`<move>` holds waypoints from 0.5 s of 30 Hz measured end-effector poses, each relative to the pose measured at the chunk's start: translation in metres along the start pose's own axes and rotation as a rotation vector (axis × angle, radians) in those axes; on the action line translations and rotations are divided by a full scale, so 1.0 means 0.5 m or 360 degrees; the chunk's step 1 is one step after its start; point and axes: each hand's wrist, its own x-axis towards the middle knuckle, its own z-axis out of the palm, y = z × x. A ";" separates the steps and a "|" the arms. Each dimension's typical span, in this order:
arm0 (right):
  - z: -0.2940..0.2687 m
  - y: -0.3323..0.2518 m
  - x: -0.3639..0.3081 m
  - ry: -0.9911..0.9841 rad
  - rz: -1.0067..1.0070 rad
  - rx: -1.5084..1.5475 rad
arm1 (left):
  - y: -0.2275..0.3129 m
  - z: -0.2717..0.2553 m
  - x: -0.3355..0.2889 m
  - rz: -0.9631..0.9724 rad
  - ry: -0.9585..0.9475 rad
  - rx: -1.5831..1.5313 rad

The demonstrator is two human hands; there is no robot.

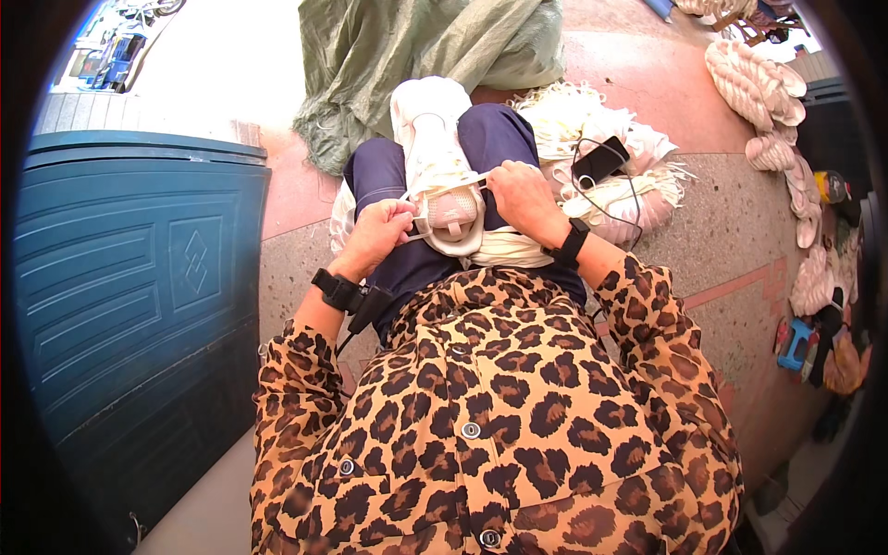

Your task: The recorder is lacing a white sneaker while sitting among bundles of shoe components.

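Note:
A white padded cloth piece (pixel 433 157) lies along my lap between my knees, over dark blue trousers (pixel 495 134). My left hand (pixel 377 233) pinches a pale strap at the piece's near left edge. My right hand (pixel 520 196) grips the same strap on the right side, pulling it across the rounded near end (pixel 453 222). Both wrists wear black bands. My leopard-print shirt (pixel 499 416) fills the lower middle.
A large blue plastic bin (pixel 129 277) stands close on my left. A green tarp (pixel 416 55) is heaped ahead. A black phone with a cable (pixel 599 160) rests on cream yarn bundles (pixel 610 199) to the right. More yarn hanks (pixel 758 88) line the far right.

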 end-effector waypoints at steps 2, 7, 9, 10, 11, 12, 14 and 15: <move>0.006 -0.002 0.003 0.0034 -0.0047 -0.0070 | -0.013 0.000 0.003 0.0028 0.0037 -0.0007; 0.015 -0.010 0.011 -0.0041 -0.0112 -0.0260 | -0.027 0.001 -0.002 0.0455 0.0319 0.0810; 0.014 -0.015 0.018 -0.0063 -0.0165 -0.0327 | -0.025 0.002 -0.001 0.0485 0.0388 0.0834; 0.011 -0.019 0.020 -0.0079 -0.0199 -0.0362 | -0.017 0.005 -0.004 0.0435 0.0440 0.0801; 0.010 -0.023 0.023 -0.0094 -0.0234 -0.0398 | -0.012 0.007 -0.006 0.0386 0.0493 0.0767; 0.012 -0.026 0.026 -0.0093 -0.0247 -0.0390 | -0.014 0.008 -0.006 0.0380 0.0507 0.0767; 0.011 -0.029 0.034 -0.0232 -0.0446 -0.0468 | -0.021 0.009 0.000 0.0355 0.0529 0.0822; 0.013 -0.027 0.037 -0.0232 -0.0465 -0.0456 | -0.026 0.009 0.004 0.0411 0.0568 0.0889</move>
